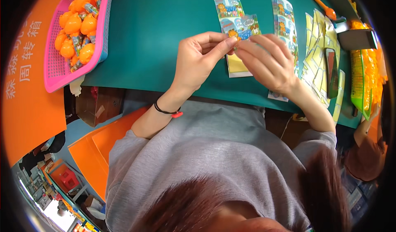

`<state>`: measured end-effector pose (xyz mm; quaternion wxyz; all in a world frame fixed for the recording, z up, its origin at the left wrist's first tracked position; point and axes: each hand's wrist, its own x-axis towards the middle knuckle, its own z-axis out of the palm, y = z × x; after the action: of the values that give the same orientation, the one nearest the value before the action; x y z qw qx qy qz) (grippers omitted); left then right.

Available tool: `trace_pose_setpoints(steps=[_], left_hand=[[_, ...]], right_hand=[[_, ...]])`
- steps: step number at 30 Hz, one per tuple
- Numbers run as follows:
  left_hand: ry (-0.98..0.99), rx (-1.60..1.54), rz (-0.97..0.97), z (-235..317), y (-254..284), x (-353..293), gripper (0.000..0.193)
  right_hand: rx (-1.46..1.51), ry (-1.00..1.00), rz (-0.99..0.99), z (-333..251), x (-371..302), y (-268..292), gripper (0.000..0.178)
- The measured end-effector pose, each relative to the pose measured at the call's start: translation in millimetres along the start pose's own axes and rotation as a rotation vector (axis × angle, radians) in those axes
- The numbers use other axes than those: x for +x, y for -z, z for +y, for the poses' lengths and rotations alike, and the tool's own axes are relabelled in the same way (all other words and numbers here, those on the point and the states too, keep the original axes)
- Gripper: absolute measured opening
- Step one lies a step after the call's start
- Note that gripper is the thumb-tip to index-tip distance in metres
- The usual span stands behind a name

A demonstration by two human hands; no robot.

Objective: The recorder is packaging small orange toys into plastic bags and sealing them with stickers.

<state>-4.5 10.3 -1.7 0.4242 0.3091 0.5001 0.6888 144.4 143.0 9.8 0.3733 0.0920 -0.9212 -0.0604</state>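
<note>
Thumb and fingertips of my left hand (199, 58) and my right hand (268, 63) meet over the table's middle, both pinching the lower edge of a small printed sticker sheet (244, 25) with cartoon pictures. My fingers cover that edge, so what exactly lies between them is partly hidden. Behind the sheet, a strip of similar printed stickers (227, 5) runs toward the far edge. Just below my fingertips lies a yellow paper piece (239, 65) with a pale border. A second, stacked strip of printed stickers (284, 24) passes partly under my right hand and wrist.
At the left stands a pink basket (50, 67) of orange round toys (73, 24). Yellow-and-white paper strips (315, 57), a dark flat case (331, 73) and an orange-handled tool (326, 7) lie right. Beyond is a green basket (358, 79) of orange pieces, near another person's arm (367, 125).
</note>
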Motion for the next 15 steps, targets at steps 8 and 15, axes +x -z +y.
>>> trace_pose_setpoints(steps=[8,15], left_hand=[[-0.228,0.139,0.202,-6.5,19.3,11.8,0.012],[-0.399,0.338,0.052,-13.3,14.1,8.6,0.032]], right_hand=[[0.306,-0.560,0.042,105.4,40.0,-28.5,0.038],[0.101,-0.665,-0.190,212.8,79.8,-102.7,0.060]])
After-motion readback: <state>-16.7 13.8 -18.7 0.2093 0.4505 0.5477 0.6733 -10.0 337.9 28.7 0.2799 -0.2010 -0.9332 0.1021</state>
